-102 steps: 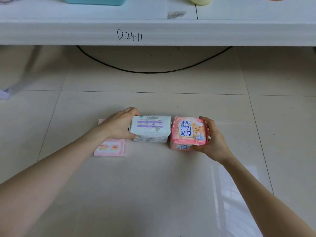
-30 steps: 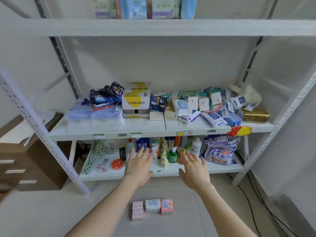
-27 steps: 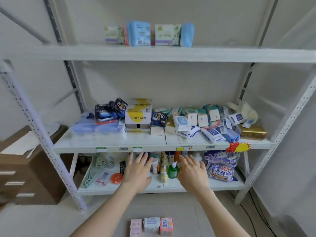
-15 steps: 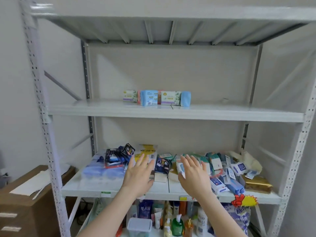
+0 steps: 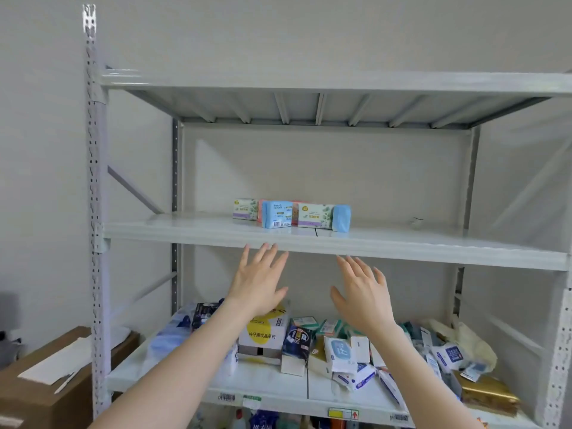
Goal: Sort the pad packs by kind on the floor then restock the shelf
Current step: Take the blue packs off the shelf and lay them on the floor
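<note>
The person's left grip (image 5: pixel 260 283), a bare hand, is raised in the centre of the frame with its back to the camera. Its fingers are straight and spread, so it is released and holds nothing. Its fingertips overlap the front edge of the pale grey metal shelf board (image 5: pixel 185 233) that crosses the middle of the frame; I cannot tell whether they touch it. The right grip (image 5: pixel 362 295), just to the right, is released and empty too, with its fingertips just under that edge.

The pad packs stand in a short row on that board, above both hands, near the centre of the frame. From left they are:
- a white pack with green leaf print (image 5: pixel 244 209)
- a pink pack (image 5: pixel 262 209), mostly hidden
- a light blue pack with a barcode (image 5: pixel 277 214), set slightly forward
- a second white leaf-print pack (image 5: pixel 314 215)
- a plain light blue pack (image 5: pixel 342 218) at the right end

Each sits close against its neighbour.

The lower shelf board (image 5: pixel 266 379) across the bottom of the frame is crowded. A white and yellow carton (image 5: pixel 263 332) stands behind the left wrist, with a dark blue packet (image 5: pixel 298 339) beside it. A gold foil packet (image 5: pixel 486 394) lies at the lower right. A brown cardboard box (image 5: pixel 46 391) with a white sheet on top sits at the lower left, beside the perforated grey upright (image 5: pixel 94 181).
</note>
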